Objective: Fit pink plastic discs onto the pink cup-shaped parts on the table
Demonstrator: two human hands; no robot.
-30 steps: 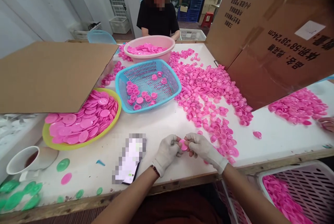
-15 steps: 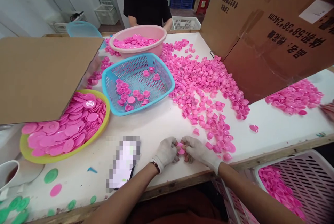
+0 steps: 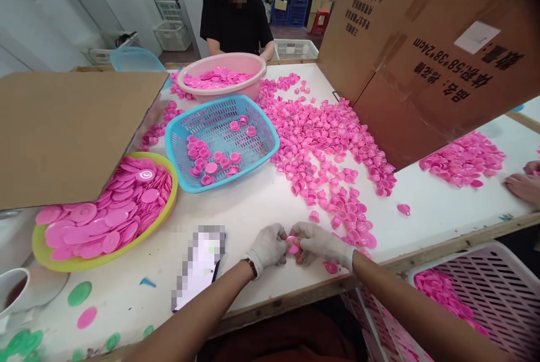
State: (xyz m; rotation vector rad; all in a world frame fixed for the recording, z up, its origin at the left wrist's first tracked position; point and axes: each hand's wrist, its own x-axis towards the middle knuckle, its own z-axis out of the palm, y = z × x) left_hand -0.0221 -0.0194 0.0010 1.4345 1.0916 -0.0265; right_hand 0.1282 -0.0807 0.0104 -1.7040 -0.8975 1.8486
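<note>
Both hands wear pale gloves with bare fingertips and meet near the table's front edge. My left hand [image 3: 268, 247] and my right hand [image 3: 314, 240] pinch one small pink plastic piece [image 3: 293, 245] between them, a round disc face showing. Whether it is a lid on a cup I cannot tell. Just right of the right hand lie loose pink cup-shaped pieces [image 3: 351, 210]. One more pink piece [image 3: 331, 267] lies below the right wrist. A blue basket [image 3: 228, 186] beyond the hands holds several capped pink pieces [image 3: 211, 167].
A yellow basin [image 3: 169, 204] of pink discs stands left, partly under a cardboard flap [image 3: 76, 131]. A phone [image 3: 200, 266] lies by my left forearm. A large carton [image 3: 405, 69] stands right. Across the table, a person [image 3: 236, 21] sits behind a pink basin [image 3: 253, 83]. Another person's hand [image 3: 523, 186] shows at right.
The view has shifted slightly, and more of the other person's hand shows at the right edge. A pink piece now shows below my right wrist. My hands still pinch the small piece.
</note>
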